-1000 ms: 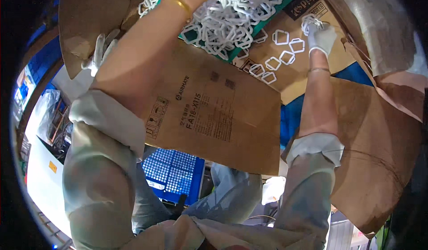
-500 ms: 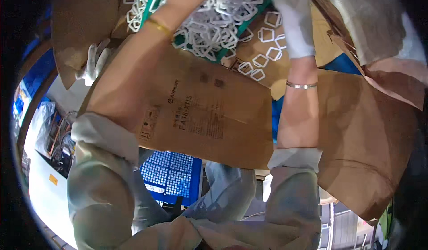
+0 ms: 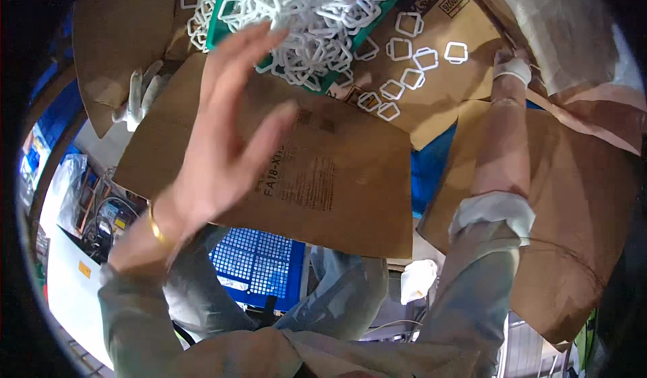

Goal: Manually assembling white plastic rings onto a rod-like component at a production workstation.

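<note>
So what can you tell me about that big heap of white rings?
The heap of white rings is many thin, plastic-looking square loops with rounded corners, tangled over a green tray. Some single loops lie scattered flat on the brown cardboard beside it. The bare left hand hangs open just before the heap.

brown cardboard flap (image 3: 323,176) | centre, dark print block | yellow label (image 3: 453,3) (black-edged) | upper right
</note>
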### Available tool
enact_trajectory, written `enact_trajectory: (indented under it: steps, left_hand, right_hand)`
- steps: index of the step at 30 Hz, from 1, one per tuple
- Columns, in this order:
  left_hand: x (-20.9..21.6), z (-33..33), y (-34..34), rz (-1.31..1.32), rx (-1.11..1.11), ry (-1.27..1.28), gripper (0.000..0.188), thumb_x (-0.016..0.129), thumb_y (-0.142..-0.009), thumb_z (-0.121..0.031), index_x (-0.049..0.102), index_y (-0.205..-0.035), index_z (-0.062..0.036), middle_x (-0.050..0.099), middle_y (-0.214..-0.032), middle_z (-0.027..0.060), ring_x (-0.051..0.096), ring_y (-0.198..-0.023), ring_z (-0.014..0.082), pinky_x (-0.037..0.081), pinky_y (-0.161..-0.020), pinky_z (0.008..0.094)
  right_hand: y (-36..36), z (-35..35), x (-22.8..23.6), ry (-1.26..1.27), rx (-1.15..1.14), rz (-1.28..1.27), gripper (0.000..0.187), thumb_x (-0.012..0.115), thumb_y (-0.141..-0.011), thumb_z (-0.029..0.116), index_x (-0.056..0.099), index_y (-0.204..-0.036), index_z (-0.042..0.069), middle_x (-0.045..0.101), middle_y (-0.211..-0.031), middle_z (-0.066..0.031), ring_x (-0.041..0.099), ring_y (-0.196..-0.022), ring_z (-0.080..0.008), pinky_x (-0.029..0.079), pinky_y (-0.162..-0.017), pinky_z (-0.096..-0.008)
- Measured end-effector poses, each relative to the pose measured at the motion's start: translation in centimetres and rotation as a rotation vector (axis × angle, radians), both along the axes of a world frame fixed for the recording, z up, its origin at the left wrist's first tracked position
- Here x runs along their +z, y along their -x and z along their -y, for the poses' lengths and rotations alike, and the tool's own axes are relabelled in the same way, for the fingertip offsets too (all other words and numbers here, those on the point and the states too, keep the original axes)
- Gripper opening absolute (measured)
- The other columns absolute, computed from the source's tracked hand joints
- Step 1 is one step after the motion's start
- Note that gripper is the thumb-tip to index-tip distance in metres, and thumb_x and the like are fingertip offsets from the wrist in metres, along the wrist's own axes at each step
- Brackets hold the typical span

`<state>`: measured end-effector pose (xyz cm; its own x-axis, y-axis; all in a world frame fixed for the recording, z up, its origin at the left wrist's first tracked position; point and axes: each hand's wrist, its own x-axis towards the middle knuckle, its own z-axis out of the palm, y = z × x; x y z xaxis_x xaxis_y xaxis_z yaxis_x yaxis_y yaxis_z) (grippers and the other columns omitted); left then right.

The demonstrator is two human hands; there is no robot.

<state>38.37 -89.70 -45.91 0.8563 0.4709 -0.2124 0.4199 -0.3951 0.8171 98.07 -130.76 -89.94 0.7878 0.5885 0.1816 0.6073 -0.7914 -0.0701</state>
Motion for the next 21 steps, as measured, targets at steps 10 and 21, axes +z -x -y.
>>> enact_trajectory:
  steps: [10,21]
  left_hand:
    - [4.6,4.3,3.5,-0.361,0.177,0.273,0.061,0.062,-0.084,-0.003,0.042,-0.142,0.0006,0.038,-0.146,0.0201,0.039,-0.137,0.0335,0.032,-0.113,0.0416]
    - [0.6,5.7,4.2,-0.403,0.144,0.267,0.047,0.063,-0.087,0.0,0.052,-0.132,-0.004,0.043,-0.138,0.019,0.05,-0.125,0.0354,0.046,-0.103,0.0395]
  right_hand:
    - [27.2,-18.1,17.5,0.641,-0.125,-0.534,0.038,0.051,-0.096,0.033,0.061,-0.126,0.012,0.067,-0.123,-0.013,0.064,-0.111,-0.0238,0.05,-0.091,-0.0319]
    - [31.3,-29.9,13.7,-0.198,-0.061,-0.858,0.057,0.064,-0.083,0.025,0.05,-0.135,0.006,0.065,-0.121,-0.0257,0.061,-0.112,-0.0413,0.046,-0.098,-0.0425]
